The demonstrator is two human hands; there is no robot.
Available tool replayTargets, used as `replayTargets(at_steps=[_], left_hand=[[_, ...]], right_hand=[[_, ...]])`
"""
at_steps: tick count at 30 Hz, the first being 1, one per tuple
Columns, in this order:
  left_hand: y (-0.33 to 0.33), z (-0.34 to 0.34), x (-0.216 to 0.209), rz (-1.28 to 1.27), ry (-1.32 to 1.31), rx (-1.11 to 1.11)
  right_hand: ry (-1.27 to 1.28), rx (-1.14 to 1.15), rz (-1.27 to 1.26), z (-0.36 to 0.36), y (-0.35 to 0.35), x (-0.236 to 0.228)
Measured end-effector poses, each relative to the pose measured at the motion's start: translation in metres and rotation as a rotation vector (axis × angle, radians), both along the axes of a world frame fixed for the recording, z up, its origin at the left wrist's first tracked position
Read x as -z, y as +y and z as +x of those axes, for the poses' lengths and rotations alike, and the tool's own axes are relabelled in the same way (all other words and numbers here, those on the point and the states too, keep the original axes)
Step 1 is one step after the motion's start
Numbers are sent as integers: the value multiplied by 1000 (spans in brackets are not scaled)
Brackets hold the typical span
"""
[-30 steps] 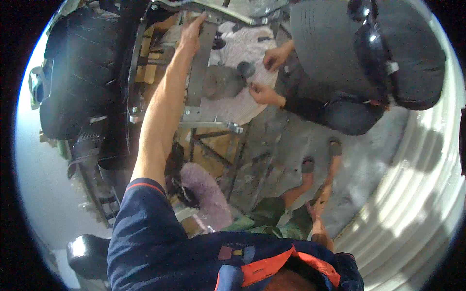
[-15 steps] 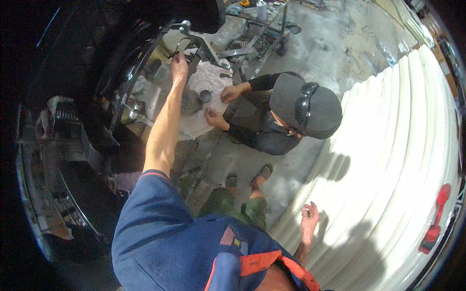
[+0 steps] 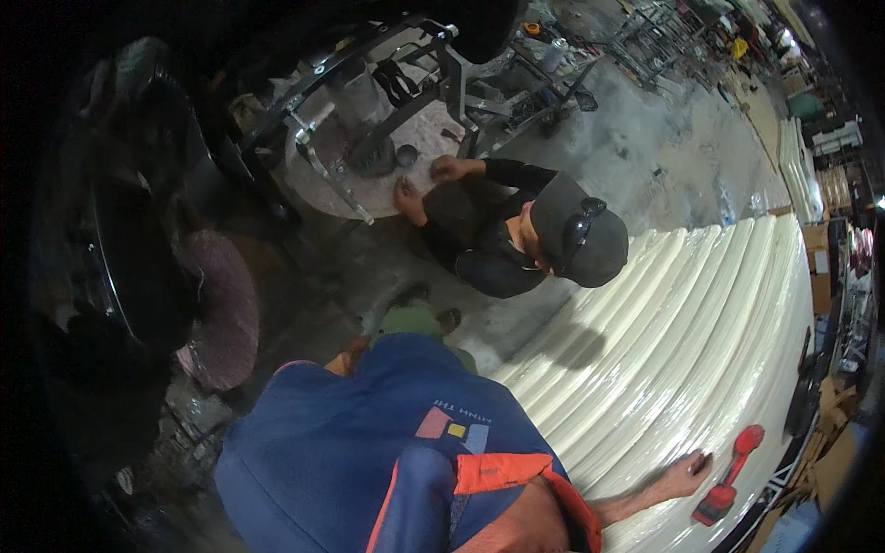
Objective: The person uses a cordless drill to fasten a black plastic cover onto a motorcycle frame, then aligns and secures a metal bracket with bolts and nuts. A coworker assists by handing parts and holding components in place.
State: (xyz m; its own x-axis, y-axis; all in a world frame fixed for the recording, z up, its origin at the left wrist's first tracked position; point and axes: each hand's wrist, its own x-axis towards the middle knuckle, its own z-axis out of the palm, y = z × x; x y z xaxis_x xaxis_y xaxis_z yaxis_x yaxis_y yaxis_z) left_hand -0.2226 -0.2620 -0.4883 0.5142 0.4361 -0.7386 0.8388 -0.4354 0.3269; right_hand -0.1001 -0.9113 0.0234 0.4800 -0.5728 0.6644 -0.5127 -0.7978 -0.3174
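My right hand (image 3: 687,474) is over the plastic-wrapped white stack, just left of a red cordless power tool (image 3: 729,476). A small gap separates the hand from the tool. Its fingers are loosely bent and a little apart, and I make out nothing held in them. Of my left hand, only a bit of skin (image 3: 348,357) shows past the edge of my blue shirt (image 3: 369,415); its fingers are hidden. Ahead stands a dark metal frame (image 3: 369,147) with bars and bolted brackets, beside a round pale padded piece (image 3: 313,189).
A co-worker in a dark cap (image 3: 581,230) sits close ahead, both hands near a small dark cup (image 3: 407,155). The ribbed white stack (image 3: 636,341) fills the right side. A round purplish cushion (image 3: 221,309) stands at left. Cardboard (image 3: 834,442) lies at far right.
My left arm has drawn back from the metal frame to beside my body. My right hand has moved right, close to the red power tool. The view has turned.
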Motion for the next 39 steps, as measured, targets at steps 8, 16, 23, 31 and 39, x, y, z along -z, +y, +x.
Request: replayTargets(at_steps=[8,16,23,31,39], left_hand=[[-24,-17,59,-64,-261,-154],[-21,195,-21,82,-373,-168],[76,236,-84,204,-644,-1000],[183,280,-123,-916,-1442,-934],[232,281,-88,-137,-1321,-328]], right_hand=[[4,1,-64,-10,-77,-16],[271,231,-151,-7,-143,-26],[204,243,-190,-7,-145,-23],[250,257,-61,-13,-158,-23],[258,238,-50,-11,-129,-31]])
